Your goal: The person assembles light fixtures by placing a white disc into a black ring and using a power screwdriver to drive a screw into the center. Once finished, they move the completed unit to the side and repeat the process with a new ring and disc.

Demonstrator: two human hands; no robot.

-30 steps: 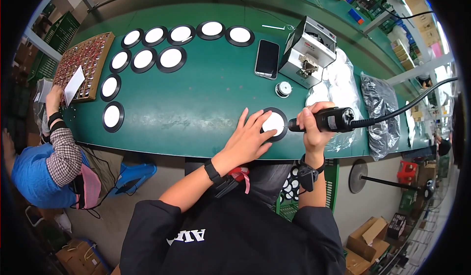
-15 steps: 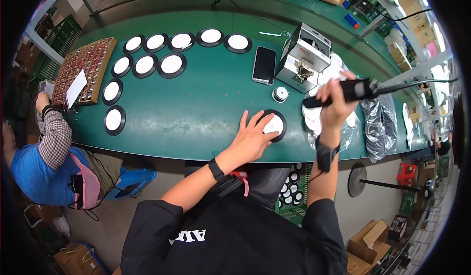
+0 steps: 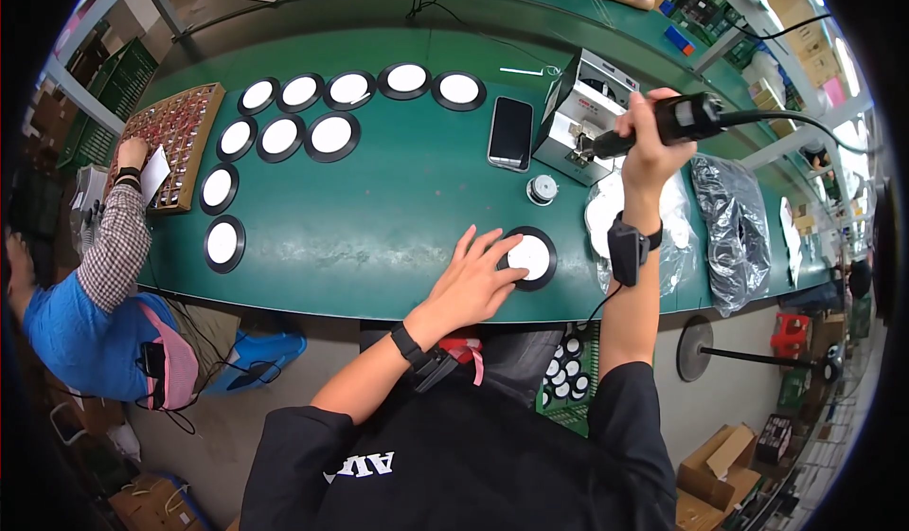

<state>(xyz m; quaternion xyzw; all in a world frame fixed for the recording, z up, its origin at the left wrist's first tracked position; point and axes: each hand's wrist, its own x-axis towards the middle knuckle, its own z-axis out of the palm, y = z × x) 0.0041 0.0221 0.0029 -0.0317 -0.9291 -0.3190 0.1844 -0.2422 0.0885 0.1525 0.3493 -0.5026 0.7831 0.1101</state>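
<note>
My right hand [image 3: 653, 157] grips a black corded electric screwdriver [image 3: 689, 119]. The tool's tip meets the metal front of a small box-shaped machine [image 3: 592, 105] that looks like a screw feeder. With fingers spread, my left hand [image 3: 471, 283] rests on the left part of a white disc with a black rim [image 3: 538, 258], lying flat near the table's front edge. A small round silver-and-white part [image 3: 542, 190] sits between that disc and the machine. Left of the machine lies a dark-screened phone [image 3: 511, 131].
Several more black-rimmed discs [image 3: 331, 134] form rows at the left. Clear plastic bags [image 3: 734, 228] lie right of my arm. A co-worker's hand [image 3: 133, 152] is over a compartmented tray [image 3: 194, 143] at far left. Below the table edge, a green crate [image 3: 589, 360] holds similar discs.
My right hand has raised the screwdriver, bringing its tip to the machine's front. My left hand stays on the disc, shifted slightly left. The co-worker's hand has moved over the tray.
</note>
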